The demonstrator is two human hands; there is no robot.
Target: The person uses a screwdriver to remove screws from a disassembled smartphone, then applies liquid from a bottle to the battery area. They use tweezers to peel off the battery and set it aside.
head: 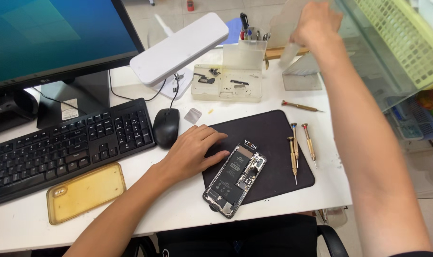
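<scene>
My left hand (pixel 193 151) rests flat on the left edge of a black work mat (pixel 273 138), fingers apart, holding nothing, just beside an opened phone (pixel 235 180) whose battery and circuit boards are exposed. My right hand (pixel 315 24) is raised at the back of the desk near a clear plastic tool holder (pixel 247 47); its fingers are curled and seem to pinch a small pale translucent piece (pixel 289 52). Three brass screwdrivers (pixel 300 147) lie on the mat's right side, and one more (pixel 300 106) lies on the desk behind it.
A black keyboard (pixel 59 147), a black mouse (pixel 166 126) and a monitor (pixel 50 38) fill the left. A yellowed phone case (pixel 85 192) lies at the front left. A white lamp head (pixel 181 47) hangs over a clear parts tray (pixel 226 83). A glass cabinet (pixel 383 52) stands at right.
</scene>
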